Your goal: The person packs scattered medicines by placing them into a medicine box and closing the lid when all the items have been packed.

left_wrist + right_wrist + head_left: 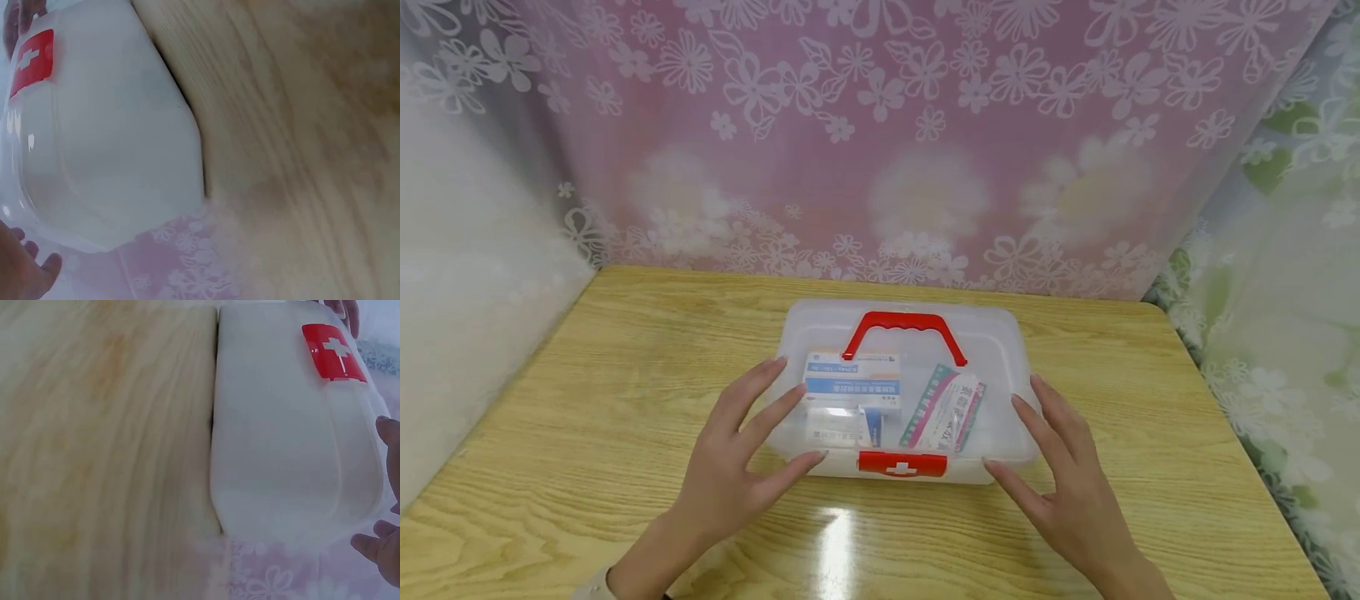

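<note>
A translucent plastic first-aid box (985,333) stands on the wooden table, its lid on. It has a red carry handle (906,320) and a red latch (901,464) with a white cross. Through the lid I see blue-and-white medicine boxes (853,386) on the left and a green, pink and white packet (943,408) on the right. At the left end of the box is my left hand (737,450), fingers spread at the lid's edge. My right hand (1067,483) is spread likewise at the right end. Whether the fingertips touch the box I cannot tell.
The wood-grain table (647,375) extends around the box. Behind it hangs a pink flowered curtain (850,167). A whitish sheet (467,250) borders the left side, and a green-and-white flowered curtain (1285,333) the right.
</note>
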`<state>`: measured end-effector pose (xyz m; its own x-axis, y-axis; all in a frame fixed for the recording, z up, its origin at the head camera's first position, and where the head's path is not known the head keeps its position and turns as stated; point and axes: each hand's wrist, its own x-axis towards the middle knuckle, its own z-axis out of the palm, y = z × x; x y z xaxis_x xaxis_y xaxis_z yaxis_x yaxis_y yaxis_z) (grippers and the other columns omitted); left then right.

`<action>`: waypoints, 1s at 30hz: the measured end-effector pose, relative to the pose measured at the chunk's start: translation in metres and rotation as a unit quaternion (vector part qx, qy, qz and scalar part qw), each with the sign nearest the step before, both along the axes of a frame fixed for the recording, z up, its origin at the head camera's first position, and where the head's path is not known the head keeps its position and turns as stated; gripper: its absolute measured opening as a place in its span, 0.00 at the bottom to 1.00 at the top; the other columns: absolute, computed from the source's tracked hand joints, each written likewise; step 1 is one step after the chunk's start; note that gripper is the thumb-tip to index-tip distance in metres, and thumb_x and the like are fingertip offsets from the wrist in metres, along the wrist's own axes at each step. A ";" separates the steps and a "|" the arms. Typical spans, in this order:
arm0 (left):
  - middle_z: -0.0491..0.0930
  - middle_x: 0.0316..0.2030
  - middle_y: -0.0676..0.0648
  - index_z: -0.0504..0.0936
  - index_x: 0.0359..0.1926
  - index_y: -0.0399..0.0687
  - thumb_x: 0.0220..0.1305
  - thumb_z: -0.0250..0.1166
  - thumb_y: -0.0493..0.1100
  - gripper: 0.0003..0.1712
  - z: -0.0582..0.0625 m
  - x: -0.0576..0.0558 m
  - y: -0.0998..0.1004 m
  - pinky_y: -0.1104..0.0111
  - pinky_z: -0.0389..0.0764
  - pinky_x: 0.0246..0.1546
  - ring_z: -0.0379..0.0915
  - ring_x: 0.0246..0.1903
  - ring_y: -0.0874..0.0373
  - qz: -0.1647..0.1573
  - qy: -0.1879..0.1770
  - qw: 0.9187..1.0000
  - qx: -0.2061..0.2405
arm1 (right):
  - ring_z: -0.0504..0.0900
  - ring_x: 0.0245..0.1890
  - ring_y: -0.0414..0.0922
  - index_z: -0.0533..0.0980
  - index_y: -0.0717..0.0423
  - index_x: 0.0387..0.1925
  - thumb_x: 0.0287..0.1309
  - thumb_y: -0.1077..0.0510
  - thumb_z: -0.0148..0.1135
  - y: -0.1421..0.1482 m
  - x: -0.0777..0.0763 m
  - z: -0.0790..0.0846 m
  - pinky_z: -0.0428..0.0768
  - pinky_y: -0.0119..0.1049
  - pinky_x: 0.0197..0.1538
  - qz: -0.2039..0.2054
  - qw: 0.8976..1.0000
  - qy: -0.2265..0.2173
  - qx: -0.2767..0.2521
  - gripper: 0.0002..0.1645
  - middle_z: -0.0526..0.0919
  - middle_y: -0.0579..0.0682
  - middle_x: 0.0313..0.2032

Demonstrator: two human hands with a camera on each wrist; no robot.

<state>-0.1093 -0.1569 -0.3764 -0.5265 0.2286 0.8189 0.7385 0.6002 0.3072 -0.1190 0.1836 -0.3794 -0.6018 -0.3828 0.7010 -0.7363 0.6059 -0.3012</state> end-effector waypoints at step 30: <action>0.62 0.66 0.38 0.72 0.63 0.39 0.60 0.62 0.62 0.39 -0.019 -0.016 -0.010 0.79 0.69 0.54 0.63 0.62 0.44 -0.014 -0.146 0.987 0.059 | 0.66 0.63 0.48 0.70 0.68 0.60 0.57 0.37 0.61 0.011 -0.029 -0.022 0.70 0.22 0.54 0.029 0.994 -0.066 -0.082 0.43 0.64 0.64 0.65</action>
